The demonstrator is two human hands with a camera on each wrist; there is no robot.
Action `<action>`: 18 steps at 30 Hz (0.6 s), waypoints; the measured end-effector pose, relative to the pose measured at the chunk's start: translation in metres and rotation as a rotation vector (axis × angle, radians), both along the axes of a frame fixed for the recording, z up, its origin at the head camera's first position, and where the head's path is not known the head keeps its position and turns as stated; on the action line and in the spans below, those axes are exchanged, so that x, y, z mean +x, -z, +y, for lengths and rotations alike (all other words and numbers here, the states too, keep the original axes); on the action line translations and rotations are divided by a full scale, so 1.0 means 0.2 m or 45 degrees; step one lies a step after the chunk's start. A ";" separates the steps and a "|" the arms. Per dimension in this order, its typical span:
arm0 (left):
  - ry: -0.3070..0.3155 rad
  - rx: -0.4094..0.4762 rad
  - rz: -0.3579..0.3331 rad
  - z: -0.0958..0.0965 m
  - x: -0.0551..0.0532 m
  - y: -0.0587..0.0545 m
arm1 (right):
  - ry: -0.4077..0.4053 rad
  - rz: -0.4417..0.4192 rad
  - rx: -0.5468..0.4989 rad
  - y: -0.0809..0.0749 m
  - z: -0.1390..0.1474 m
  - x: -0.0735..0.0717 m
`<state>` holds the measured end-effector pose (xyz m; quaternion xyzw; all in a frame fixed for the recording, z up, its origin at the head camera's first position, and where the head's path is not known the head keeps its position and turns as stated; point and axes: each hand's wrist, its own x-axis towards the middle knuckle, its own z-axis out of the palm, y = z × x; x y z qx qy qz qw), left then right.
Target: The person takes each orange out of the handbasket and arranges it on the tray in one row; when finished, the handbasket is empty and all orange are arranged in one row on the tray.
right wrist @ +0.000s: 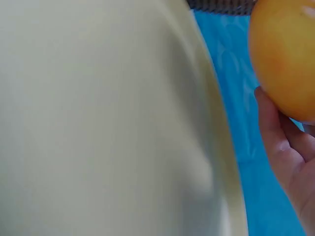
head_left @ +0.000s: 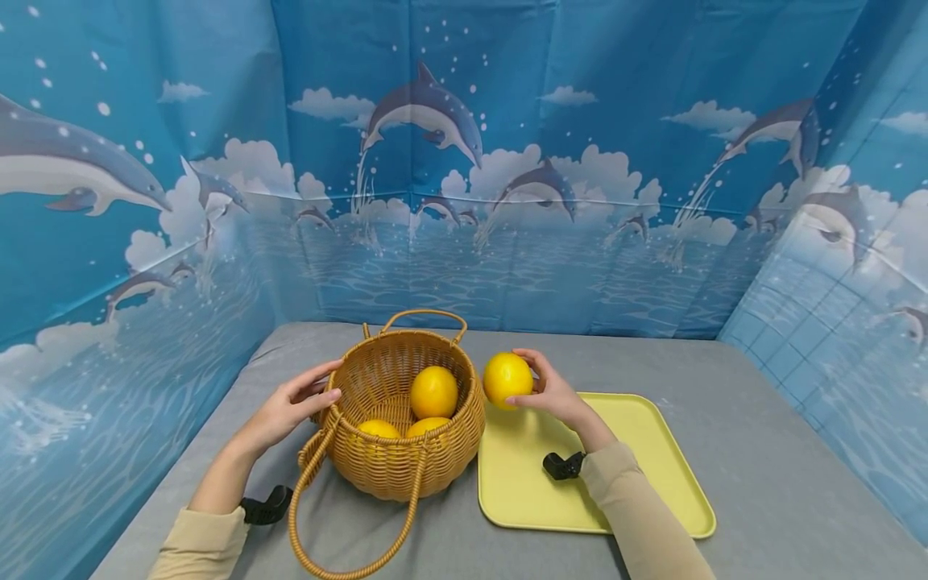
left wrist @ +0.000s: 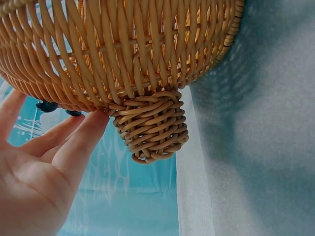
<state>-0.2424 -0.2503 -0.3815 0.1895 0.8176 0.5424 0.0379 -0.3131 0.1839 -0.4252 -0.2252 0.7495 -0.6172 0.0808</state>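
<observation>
- We curl the fingers of our right hand (head_left: 557, 396) round a yellow fruit (head_left: 507, 380), just beside the woven basket (head_left: 395, 467) and near the far left corner of the yellow tray (head_left: 525, 495).
- Our left hand (head_left: 283, 412) touches the basket's left side with loose, nearly straight fingers.
- We see three more fruits (head_left: 433, 392) inside the basket.
- Our basket and tray sit on gray cloth (head_left: 783, 491).

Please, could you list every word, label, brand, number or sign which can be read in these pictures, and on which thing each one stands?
None can be read.
Woven basket, yellow tray, held yellow fruit: no lettering visible.
Blue backdrop: printed dolphins, clouds and water, no words visible.
Black wrist devices: too small to tell if marked.
</observation>
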 end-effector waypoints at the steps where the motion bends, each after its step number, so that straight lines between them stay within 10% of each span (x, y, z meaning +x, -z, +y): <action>1: 0.003 -0.008 0.005 0.00 0.00 0.00 | 0.009 -0.004 0.008 0.01 0.00 0.00; 18: -0.015 -0.018 0.010 0.01 0.00 0.00 | 0.034 -0.025 0.113 0.00 -0.05 0.07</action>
